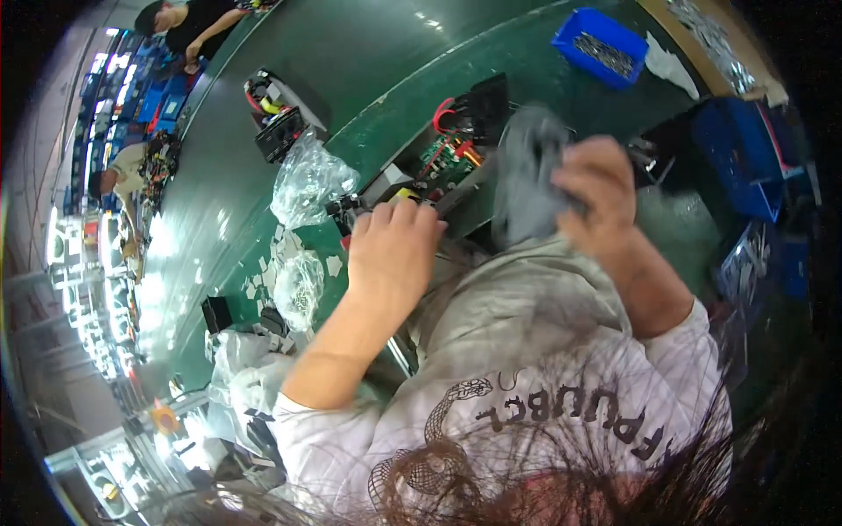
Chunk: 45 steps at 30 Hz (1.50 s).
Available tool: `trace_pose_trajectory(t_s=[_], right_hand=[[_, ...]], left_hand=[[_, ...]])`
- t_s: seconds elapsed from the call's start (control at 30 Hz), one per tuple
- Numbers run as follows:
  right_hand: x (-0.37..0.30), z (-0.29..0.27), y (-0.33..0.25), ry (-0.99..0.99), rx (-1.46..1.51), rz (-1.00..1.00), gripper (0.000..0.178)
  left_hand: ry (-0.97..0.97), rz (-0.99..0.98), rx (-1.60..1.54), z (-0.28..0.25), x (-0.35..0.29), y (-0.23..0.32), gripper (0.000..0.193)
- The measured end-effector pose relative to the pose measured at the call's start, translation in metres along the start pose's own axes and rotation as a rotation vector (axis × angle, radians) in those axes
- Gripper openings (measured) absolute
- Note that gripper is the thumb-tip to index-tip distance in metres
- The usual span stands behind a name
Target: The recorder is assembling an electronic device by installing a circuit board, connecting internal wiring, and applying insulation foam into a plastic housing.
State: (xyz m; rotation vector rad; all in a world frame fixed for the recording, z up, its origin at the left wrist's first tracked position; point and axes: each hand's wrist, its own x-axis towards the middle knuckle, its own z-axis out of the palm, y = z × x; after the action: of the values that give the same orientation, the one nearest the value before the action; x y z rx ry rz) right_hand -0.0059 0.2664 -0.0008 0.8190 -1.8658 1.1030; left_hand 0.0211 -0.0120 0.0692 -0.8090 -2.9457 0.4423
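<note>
An open electronic unit with a green circuit board [445, 162], a red cable and a black end part [487, 110] lies on the bench before me. My left hand [395, 241] has its fingers curled over the near-left end of this unit, by a yellow component. A smooth grey piece [529, 175], shaped like a cover, is smeared by motion at the unit's right side. My right hand [601, 188] is closed at the right edge of the grey piece; blur hides its fingertips.
A second unit [279, 131] sits farther left on the green bench, beside crumpled clear plastic bags [311, 180]. White scraps [281, 259] lie near me. A blue bin of small metal parts [601, 53] stands far right, another blue bin [741, 158] nearer. Other people work at far left.
</note>
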Motion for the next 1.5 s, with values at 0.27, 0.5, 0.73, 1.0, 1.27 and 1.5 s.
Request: trace_pose_trajectory(t_s=[0.27, 0.5, 0.73, 1.0, 1.27, 1.5], right_hand=[[-0.028, 0.079, -0.077, -0.157, 0.414, -0.284, 0.042], [0.028, 0.087, -0.071, -0.439, 0.385, -0.353, 0.038], [0.064, 0.118, 0.0, -0.993, -0.387, -0.422, 0.036], [0.059, 0.123, 0.014, -0.989, -0.233, -0.703, 0.031], [0.123, 0.082, -0.006, -1.044, -0.485, -0.539, 0.042], [0.208, 0.114, 0.08, -0.859, -0.824, -0.203, 0.055]], left_hand=[[0.095, -0.022, -2.048, 0.014, -0.075, 0.046, 0.061], [0.386, -0.663, -1.606, 0.067, -0.15, 0.017, 0.039], [0.749, -0.954, -0.627, 0.124, -0.194, -0.051, 0.028], [0.697, -1.173, -0.518, 0.129, -0.214, -0.079, 0.025], [0.887, -0.75, -0.501, 0.134, -0.21, -0.079, 0.023], [0.865, -0.733, -0.535, 0.139, -0.206, -0.08, 0.026]])
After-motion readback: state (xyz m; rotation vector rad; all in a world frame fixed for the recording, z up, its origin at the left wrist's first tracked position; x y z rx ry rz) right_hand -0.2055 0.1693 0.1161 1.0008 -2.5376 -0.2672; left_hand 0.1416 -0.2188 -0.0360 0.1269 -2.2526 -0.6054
